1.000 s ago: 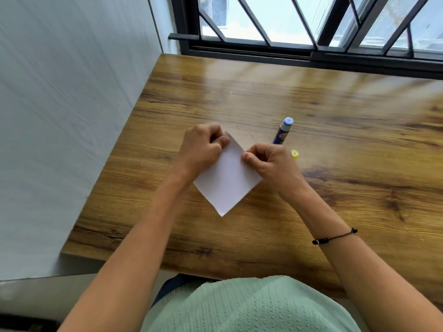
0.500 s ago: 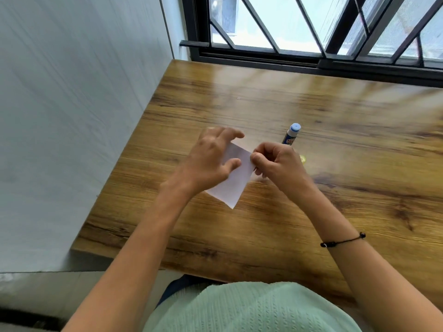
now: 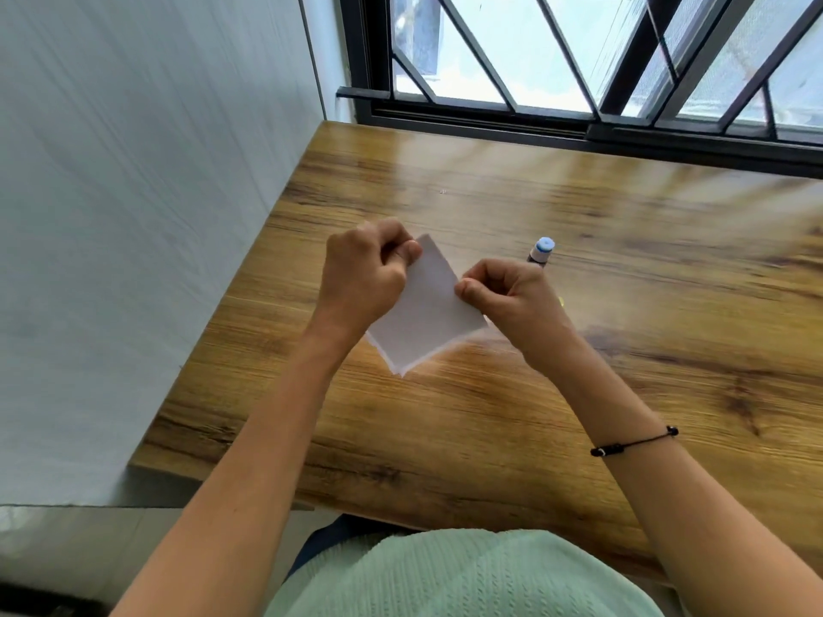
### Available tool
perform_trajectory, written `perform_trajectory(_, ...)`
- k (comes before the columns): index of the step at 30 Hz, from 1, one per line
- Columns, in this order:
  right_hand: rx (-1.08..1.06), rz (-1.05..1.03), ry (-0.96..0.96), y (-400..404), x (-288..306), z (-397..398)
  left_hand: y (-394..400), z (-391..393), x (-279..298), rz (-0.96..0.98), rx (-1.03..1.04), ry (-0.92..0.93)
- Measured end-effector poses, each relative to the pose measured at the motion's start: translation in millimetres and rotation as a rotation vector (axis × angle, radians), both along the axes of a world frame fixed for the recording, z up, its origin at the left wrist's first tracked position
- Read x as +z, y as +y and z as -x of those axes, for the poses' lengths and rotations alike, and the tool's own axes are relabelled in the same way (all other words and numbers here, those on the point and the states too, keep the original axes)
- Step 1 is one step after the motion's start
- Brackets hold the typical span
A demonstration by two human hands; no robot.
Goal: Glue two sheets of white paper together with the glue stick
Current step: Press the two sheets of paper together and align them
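Left hand [image 3: 360, 278] re-clenched, pinching paper sheets [image 3: 427, 318] at upper corner after opening half a second ago. Sheets lifted just above table [image 3: 623, 394], edges slightly offset. Right hand [image 3: 512, 300] pinching right edge. Glue stick [image 3: 541, 251] idle behind. Probably pressing/aligning the bond.

Your right hand [image 3: 512, 300] hides the lower body of the glue stick [image 3: 542, 250] and most of a small yellow thing [image 3: 560, 300] behind it, your left hand [image 3: 363, 278] covers the paper's [image 3: 427, 313] left corner, and the desk [image 3: 623, 349] runs off the right edge.
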State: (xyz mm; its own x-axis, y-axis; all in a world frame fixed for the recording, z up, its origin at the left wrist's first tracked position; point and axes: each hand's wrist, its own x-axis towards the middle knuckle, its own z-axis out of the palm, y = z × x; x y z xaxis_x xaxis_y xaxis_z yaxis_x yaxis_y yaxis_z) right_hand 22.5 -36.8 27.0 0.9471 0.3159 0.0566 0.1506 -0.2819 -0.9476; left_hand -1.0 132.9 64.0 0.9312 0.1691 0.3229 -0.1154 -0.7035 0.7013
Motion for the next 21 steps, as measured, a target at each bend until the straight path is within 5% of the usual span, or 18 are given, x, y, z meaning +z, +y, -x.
perform_trajectory(7, -0.081, -0.120, 0.097, -0.7, -13.1, 0.9, 5.6, 10.4, -19.8, 0.208, 0.225, 0.169)
perform_trajectory(10, -0.125, -0.073, 0.044, 2.7, -4.8, -2.6, 6.4, 17.9, -20.5, -0.155, 0.139, 0.378)
perform_trajectory(15, 0.144, 0.130, -0.094, 8.2, 20.3, -9.1, -8.0, 18.3, 1.7, -0.319, -0.191, 0.194)
perform_trajectory(21, 0.096, 0.009, -0.075, 12.6, 31.8, -13.9, -15.0, 8.8, 11.2, -0.159, -0.138, 0.068)
